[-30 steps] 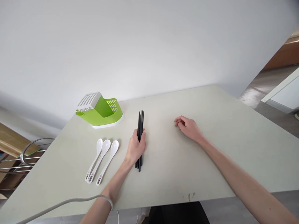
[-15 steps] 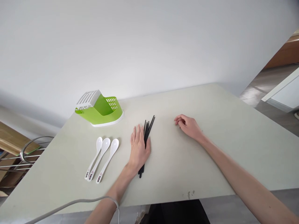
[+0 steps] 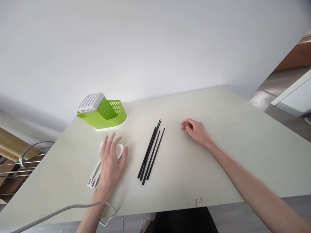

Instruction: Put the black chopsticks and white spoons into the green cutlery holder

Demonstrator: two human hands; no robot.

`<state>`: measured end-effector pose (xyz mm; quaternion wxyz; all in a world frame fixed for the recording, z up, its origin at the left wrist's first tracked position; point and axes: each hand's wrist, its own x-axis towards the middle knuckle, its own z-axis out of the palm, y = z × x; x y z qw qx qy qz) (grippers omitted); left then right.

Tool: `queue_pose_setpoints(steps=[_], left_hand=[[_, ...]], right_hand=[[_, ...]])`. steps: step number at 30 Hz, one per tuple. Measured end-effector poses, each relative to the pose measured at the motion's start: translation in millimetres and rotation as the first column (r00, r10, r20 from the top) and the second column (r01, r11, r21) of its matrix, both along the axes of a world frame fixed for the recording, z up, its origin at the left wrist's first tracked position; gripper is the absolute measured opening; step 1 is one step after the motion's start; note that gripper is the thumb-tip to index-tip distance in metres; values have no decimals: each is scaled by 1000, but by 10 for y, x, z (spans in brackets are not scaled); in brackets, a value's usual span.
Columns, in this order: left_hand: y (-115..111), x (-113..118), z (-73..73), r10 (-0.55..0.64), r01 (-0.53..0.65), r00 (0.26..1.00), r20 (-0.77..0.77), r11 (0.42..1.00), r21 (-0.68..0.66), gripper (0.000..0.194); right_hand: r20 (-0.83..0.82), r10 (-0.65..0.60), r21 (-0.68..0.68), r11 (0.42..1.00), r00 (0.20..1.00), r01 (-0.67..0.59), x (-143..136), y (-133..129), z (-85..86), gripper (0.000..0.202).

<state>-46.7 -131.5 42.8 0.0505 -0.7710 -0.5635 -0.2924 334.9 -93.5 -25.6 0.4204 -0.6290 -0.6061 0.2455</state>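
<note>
My left hand (image 3: 112, 161) is over the white spoons (image 3: 96, 173), its fingers spread and holding nothing; it hides much of them. Whether it touches them I cannot tell. Several black chopsticks (image 3: 151, 155) lie side by side, slightly fanned, at the middle of the table. To their right my right hand (image 3: 196, 130) rests on the tabletop with its fingers curled in, nothing visible in them. Behind the spoons stands a green and white utensil holder (image 3: 107, 121), near the wall.
The pale table (image 3: 194, 168) meets a white wall (image 3: 155, 48) at the back. A grey cable (image 3: 65, 208) crosses the front left, by my left forearm. A metal rack (image 3: 24, 161) with boards is left of the table.
My left hand has let go of the chopsticks and moved left over the spoons. The chopsticks now lie more spread out. My right hand has not moved.
</note>
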Motion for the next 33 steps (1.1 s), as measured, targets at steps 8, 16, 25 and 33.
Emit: queue_pose_setpoints(steps=[8, 16, 25, 33], left_hand=[[-138, -748, -203, 279, -272, 960, -6, 932, -240, 88], [-268, -829, -166, 367, -332, 930, 19, 862, -384, 100], [-254, -794, -269, 223, -242, 970, -94, 911, -334, 97], [-161, -603, -335, 101, -127, 985, -140, 974, -190, 62]], right_hand=[[-4, 4, -1, 1000, 1000, -4, -1, -9, 1, 26], [-5, 4, -4, 1000, 1000, -4, 7, -15, -19, 25], [0, 4, 7, 1000, 1000, -4, 12, -17, -31, 25], [2, 3, -9, 1000, 1000, -3, 13, -15, -29, 26]])
